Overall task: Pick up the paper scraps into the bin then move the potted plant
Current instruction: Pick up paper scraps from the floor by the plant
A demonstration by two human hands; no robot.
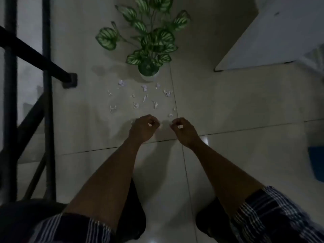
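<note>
Paper scraps [140, 99] lie scattered over the pale floor [228, 106] in the middle of the frame, between our hands below and the potted plant [149, 46] above. We reach both arms forward and down. Our left hand [142, 128] has its fingers curled in, and a small white bit shows pinched at the fingertips; our right hand [182, 129] is curled the same way around another white bit. In this dim light we cannot say how many pieces each grip holds, and the scraps themselves read only as small pale crumples. The nearest loose scraps sit just above and beside both hands, one close to the tile seam at centre right. The rest spread upward toward the plant's white pot [148, 77], which is mostly hidden under its striped green leaves. At the right edge of the frame a blue shape [317, 163], cut off by the border, may be the bin. Dark metal bars [47, 85] fill the left side, and a white block [280, 32] occupies the upper right corner. Striped sleeves [271, 216] cross the bottom.
</note>
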